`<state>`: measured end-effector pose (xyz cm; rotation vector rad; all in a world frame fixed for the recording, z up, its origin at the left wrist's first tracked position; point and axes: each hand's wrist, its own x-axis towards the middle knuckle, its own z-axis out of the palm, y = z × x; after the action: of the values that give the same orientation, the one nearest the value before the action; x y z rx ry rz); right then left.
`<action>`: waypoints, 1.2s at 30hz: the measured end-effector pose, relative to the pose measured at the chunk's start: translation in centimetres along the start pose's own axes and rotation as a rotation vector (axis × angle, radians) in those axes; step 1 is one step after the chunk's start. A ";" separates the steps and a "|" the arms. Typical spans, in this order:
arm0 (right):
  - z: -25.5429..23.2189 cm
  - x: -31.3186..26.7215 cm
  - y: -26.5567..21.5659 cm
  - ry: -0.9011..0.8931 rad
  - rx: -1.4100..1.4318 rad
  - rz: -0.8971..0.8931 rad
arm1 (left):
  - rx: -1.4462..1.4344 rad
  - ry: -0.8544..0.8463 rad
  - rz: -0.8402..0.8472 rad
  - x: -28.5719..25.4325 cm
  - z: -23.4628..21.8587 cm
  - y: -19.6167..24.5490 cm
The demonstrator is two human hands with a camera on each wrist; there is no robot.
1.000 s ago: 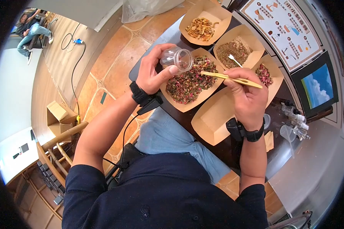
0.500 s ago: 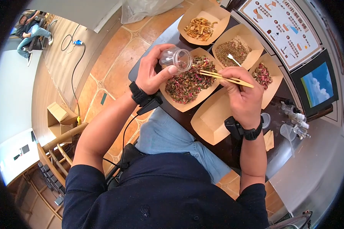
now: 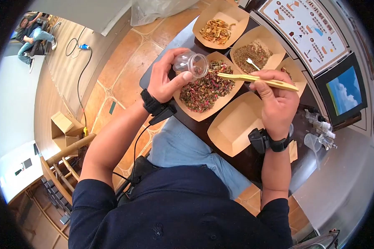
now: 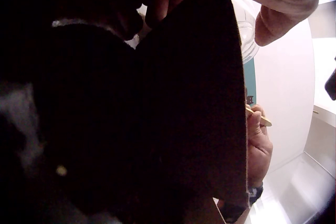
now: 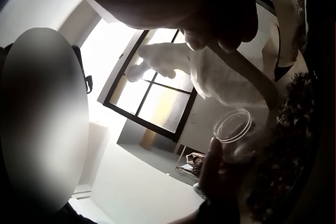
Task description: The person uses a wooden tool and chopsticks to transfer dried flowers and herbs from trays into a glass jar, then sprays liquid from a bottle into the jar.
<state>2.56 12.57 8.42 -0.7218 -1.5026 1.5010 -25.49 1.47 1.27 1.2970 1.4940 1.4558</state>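
Note:
In the head view my left hand [image 3: 162, 79] grips a clear jar [image 3: 196, 64], tipped on its side with its mouth facing right. Under and beside it lies a mix of dried petals and leaves [image 3: 205, 93] in a cardboard tray [image 3: 227, 99]. My right hand [image 3: 279, 101] pinches pale wooden tongs [image 3: 241, 77] between thumb and fingers, their tips over the petals just right of the jar mouth. The right wrist view shows the tongs [image 5: 247, 71] dark against the light, pointing down at the petals, with the jar [image 5: 233, 127] nearby.
Other cardboard trays hold orange-brown dried pieces [image 3: 216, 32], brown crumbs with a white spoon [image 3: 252, 63], and pink buds, partly hidden by my right hand. A bare-bottomed tray [image 3: 237, 122] sits nearest me. Small bottles [image 3: 322, 126] and a clear cup [image 3: 312, 142] stand at right.
My right hand first shifted slightly left, then back right and turned, so the tongs now show side-on, covering more of the pink buds' tray. The left hand and jar hold still.

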 end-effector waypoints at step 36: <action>0.4 2.0 -4.1 -0.107 0.006 -0.073 | -0.312 -0.060 -0.148 0.1 -0.5 0.3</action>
<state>2.02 13.65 12.86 -0.5850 -1.5860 1.5087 -25.91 1.41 1.61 1.0119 1.2373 1.4699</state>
